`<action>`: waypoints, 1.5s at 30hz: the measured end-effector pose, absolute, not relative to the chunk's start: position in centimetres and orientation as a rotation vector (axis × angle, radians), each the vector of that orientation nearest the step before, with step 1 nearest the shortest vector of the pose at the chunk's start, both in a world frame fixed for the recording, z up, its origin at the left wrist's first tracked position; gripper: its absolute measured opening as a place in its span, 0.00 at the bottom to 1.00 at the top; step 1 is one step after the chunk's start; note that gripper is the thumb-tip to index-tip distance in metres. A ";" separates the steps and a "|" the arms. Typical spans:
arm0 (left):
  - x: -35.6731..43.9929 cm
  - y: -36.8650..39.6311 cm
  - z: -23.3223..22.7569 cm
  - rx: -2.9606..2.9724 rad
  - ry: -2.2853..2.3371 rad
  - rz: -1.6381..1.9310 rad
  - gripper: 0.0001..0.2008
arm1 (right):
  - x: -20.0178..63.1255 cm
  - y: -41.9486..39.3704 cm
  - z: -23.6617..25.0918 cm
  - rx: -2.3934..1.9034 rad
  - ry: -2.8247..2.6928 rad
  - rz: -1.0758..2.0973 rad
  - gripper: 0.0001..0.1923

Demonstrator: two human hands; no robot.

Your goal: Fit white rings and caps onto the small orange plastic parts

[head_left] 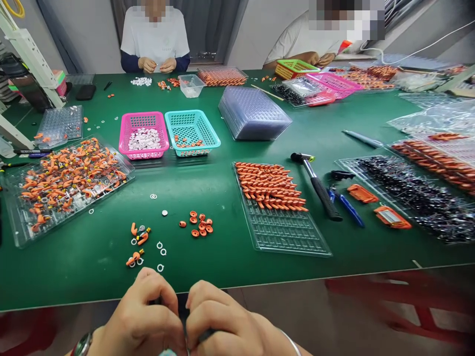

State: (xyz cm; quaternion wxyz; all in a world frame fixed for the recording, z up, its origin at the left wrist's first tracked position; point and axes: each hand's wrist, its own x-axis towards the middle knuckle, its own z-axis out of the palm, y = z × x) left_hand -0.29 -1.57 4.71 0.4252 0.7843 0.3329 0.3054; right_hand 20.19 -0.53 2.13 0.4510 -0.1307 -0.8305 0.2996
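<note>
Fingers of left hand (143,319) and right hand (222,321) are pinched together on something hidden, near green counter (230,123) edge.

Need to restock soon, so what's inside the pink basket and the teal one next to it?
The pink basket holds a layer of small white parts that hides most of its floor. The teal basket holds only a few orange parts. Anything under the white layer cannot be seen.

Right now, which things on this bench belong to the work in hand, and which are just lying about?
In use:
left hand and right hand, pinched together on something hidden
orange caps
white rings
tray of orange parts

Lying about:
hammer
blue pen
pink basket
teal basket
</note>
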 end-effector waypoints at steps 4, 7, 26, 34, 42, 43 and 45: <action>-0.4 -1.6 4.7 1.955 0.818 0.738 0.14 | 20.4 -0.7 2.4 -0.326 -2.065 0.759 0.05; -0.4 -1.6 4.7 1.952 0.810 0.732 0.14 | 20.5 -0.8 2.1 -0.340 -2.104 0.776 0.08; -0.1 -1.8 4.6 1.923 0.826 0.803 0.16 | 20.7 -1.1 1.7 -0.390 -2.177 0.798 0.09; -0.3 -1.8 4.5 1.950 0.820 0.786 0.17 | 20.7 -0.9 2.2 -0.342 -2.125 0.772 0.07; -0.2 -1.9 4.8 1.976 0.802 0.811 0.16 | 20.6 -0.8 2.6 -0.331 -2.078 0.757 0.05; -0.2 -1.9 4.8 1.982 0.803 0.825 0.16 | 20.6 -0.8 2.5 -0.344 -2.093 0.758 0.04; -0.1 -2.0 4.7 1.994 0.804 0.848 0.15 | 20.8 -1.0 2.5 -0.357 -2.117 0.756 0.04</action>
